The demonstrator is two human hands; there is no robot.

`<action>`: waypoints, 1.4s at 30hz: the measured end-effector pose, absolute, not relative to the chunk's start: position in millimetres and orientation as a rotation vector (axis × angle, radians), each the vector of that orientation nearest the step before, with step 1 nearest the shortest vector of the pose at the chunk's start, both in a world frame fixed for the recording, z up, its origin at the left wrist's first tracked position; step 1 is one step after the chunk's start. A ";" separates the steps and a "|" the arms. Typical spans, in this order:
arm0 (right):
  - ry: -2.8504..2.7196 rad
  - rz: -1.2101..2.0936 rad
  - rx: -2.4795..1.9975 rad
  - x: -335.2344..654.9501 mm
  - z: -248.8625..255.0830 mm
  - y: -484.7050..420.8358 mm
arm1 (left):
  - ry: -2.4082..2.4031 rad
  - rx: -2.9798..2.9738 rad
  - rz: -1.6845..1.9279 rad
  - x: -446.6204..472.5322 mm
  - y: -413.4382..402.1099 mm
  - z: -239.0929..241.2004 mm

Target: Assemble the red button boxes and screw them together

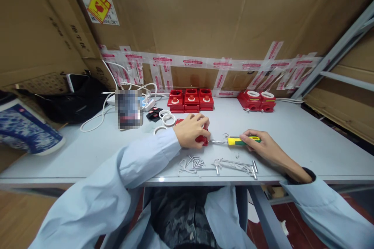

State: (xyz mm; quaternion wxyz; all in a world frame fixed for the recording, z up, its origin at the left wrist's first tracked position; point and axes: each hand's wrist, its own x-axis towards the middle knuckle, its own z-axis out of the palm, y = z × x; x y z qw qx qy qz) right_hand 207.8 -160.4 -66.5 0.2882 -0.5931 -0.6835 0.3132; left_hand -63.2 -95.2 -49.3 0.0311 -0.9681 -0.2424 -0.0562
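Observation:
My left hand point(191, 130) is closed over a small red plastic housing point(202, 139) lying on the grey table point(292, 132). My right hand point(263, 146) grips a screwdriver with a yellow and green handle point(240, 140). Its metal shaft points left and its tip meets the side of the red housing. Loose screws point(195, 162) and thin metal rods point(233, 164) lie near the table's front edge, just below both hands.
Three red housings point(191, 99) stand in a row at the back, two more with white rings point(257, 100) to the right. White rings point(167, 118), black parts point(153, 113), white cables point(96, 118), a black bag point(70, 99) and a blurred item point(128, 109) lie left. Cardboard walls surround the table.

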 end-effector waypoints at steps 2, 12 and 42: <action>-1.825 0.783 -1.570 210.7 -66.2 -160.4 | -0.740 -2.981 -0.180 -62.9 -95.3 -49.7; -1.943 1.124 -1.524 226.7 -60.1 -158.1 | -0.726 -2.938 -0.193 -60.0 -95.3 -52.8; -1.969 0.937 -1.565 225.2 -63.8 -159.9 | -0.710 -2.954 -0.176 -57.4 -92.3 -53.0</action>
